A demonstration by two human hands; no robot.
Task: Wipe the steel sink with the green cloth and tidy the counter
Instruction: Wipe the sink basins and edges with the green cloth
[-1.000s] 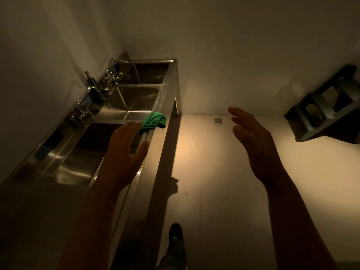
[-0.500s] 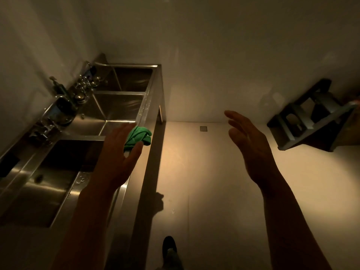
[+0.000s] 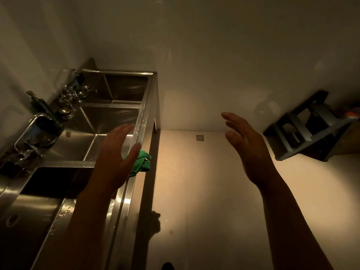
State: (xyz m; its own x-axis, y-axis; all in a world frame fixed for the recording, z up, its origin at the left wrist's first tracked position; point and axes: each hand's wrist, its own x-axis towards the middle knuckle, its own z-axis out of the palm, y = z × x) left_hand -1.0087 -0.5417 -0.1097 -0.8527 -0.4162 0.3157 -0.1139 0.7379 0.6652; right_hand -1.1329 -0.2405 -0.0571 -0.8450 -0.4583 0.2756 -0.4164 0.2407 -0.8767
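Green cloth (image 3: 143, 162) sits bunched on the front rim of the steel sink (image 3: 109, 121), about level w/ the divider btwn the near basin and the middle one, partly overhanging the outer edge toward the floor (image 3: 204, 191). Left hand (image 3: 115, 160) is the nearer one by far: it hovers right over the rim, the cloth just beyond and to the right of its thumb, part of the cloth hidden behind the palm. Can't tell if thumb or palm touches the fabric; looks just apart. Cloth is a crumpled wad, no clear long axis, though the lump runs roughly along the rim. Left grip: released, fingers (image 3: 120, 133) straight and together, thumb spread, holding nothing. Right hand (image 3: 245, 147) is well apart, out over the floor, also released, fingers loosely spread, palm turned inward, empty. Judgement: the step is the pick-up, wiping not yet started; the left hand needs a short drop fwd-right and a close around the wad. Risk: a nudge could push the overhanging cloth off the rim onto the floor. Taps and a soap pump (image 3: 39, 104) line the back ledge; water drops show on the rim.
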